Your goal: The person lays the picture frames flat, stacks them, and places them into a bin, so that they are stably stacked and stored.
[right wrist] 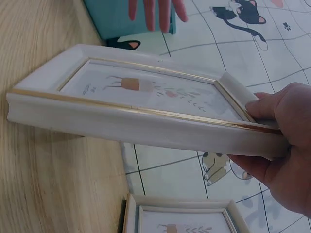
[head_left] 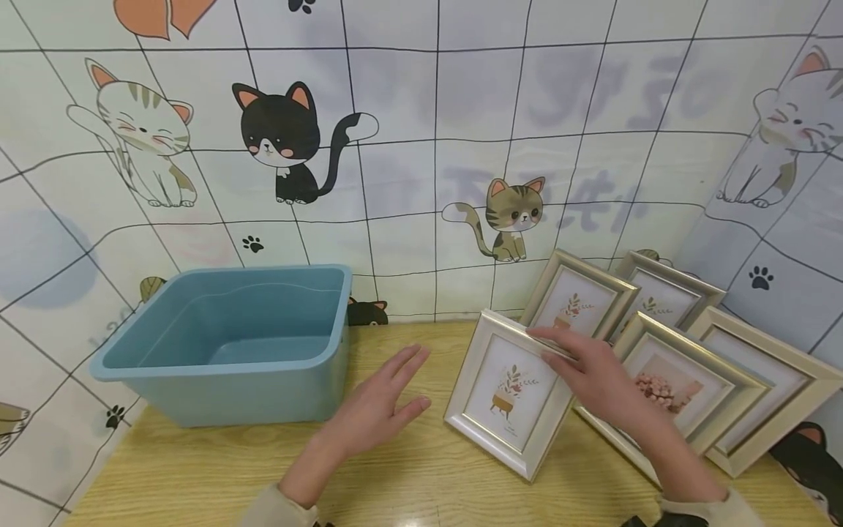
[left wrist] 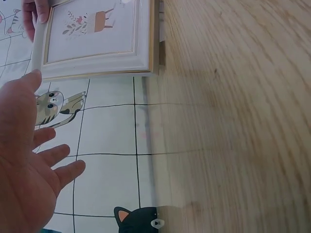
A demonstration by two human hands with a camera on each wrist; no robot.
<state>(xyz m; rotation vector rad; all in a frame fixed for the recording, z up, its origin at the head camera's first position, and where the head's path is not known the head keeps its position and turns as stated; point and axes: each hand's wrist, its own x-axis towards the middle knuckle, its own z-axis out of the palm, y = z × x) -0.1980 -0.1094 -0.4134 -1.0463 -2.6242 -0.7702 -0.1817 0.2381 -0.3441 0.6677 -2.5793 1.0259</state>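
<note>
A white picture frame with a thin gold inner edge and a plant print stands tilted on the wooden table. My right hand grips its top edge, thumb on the front and fingers behind, as the right wrist view shows at the frame's end. Left of it, my left hand hovers over the table with fingers extended and nothing in them. In the left wrist view, the left thumb tip appears close to the picture frame; whether they touch is unclear there, but the head view shows a gap.
A blue plastic tub sits at the left by the wall. Several other picture frames stand grouped at the right, among them a gold-edged one with a pink flower print. Cat-patterned sheeting covers the wall behind the wooden table.
</note>
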